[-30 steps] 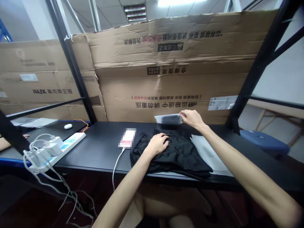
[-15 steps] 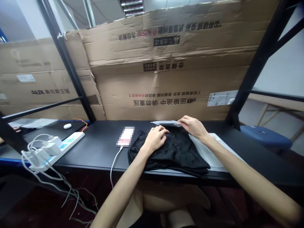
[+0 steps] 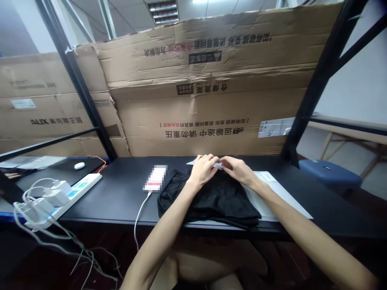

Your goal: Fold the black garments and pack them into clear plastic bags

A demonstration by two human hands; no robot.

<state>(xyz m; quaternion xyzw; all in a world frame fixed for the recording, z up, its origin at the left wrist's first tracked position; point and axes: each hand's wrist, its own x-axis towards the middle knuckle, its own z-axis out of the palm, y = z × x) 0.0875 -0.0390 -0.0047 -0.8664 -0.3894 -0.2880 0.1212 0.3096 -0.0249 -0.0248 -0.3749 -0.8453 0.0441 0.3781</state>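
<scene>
My left hand and my right hand meet at the far edge of a folded black garment. Between them is a thin, flat white sheet, perhaps paper or film; its kind is unclear. My right thumb and fingers pinch its right end. The left fingers curl closed over its middle, and one corner sticks out to the left. Under the garment and to its right lies a flat white bag or sheet.
A pixelated phone-like device with a white cable lies left of the garment on the black table. Farther left is a power strip with several chargers. Cardboard walls off the back. Another person's hand shows at far left.
My left hand has moved from the garment up to the white sheet. My right hand has stayed on the sheet, its fingers now bent closer to the left hand. The camera view has shifted slightly.
</scene>
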